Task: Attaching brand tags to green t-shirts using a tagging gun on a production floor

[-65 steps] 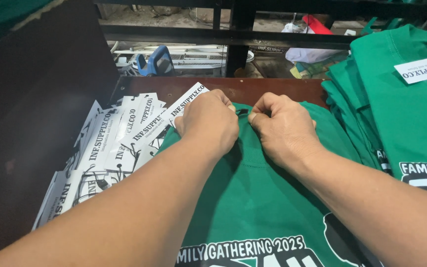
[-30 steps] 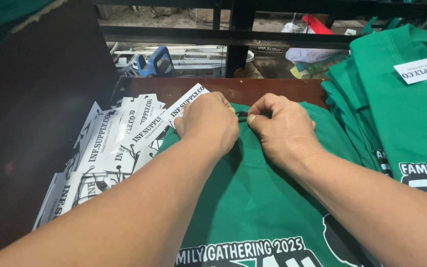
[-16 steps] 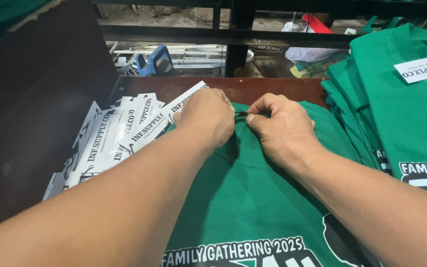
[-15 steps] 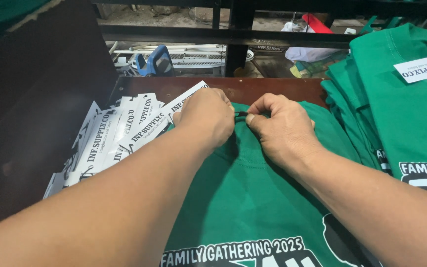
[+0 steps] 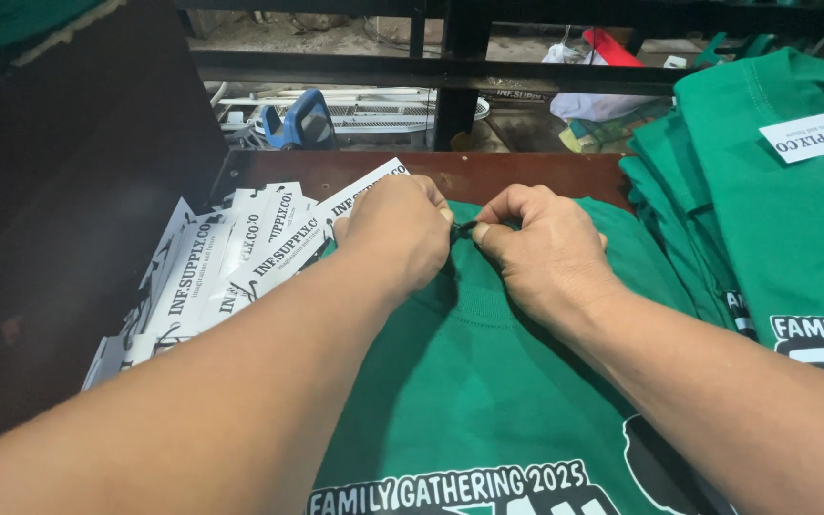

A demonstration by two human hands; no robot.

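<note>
Little has moved since the earlier frames: both hands stay at the far edge of the green shirt point(image 5: 488, 381), with the left forearm now reaching in lower across the near side of the view. Left hand point(image 5: 398, 234) is curled closed, its fingertips pinching the shirt's collar edge. Right hand point(image 5: 541, 253) is likewise closed, thumb and forefinger nipping a small dark piece point(image 5: 466, 227) at the same spot; what that piece is cannot be told. Fingertips of the two hands nearly meet over the collar. The green shirt lies flat on the surface point(image 5: 488, 174) directly beneath both hands, its white printed lettering toward the person. Left of the left hand, a loose heap of white paper strips point(image 5: 231, 262) with black print lies on the surface, one strip running under the left hand's knuckles. Right of the right hand rises a stack of folded green shirts point(image 5: 774, 219), with a white paper strip point(image 5: 817, 132) lying on its top.
</note>
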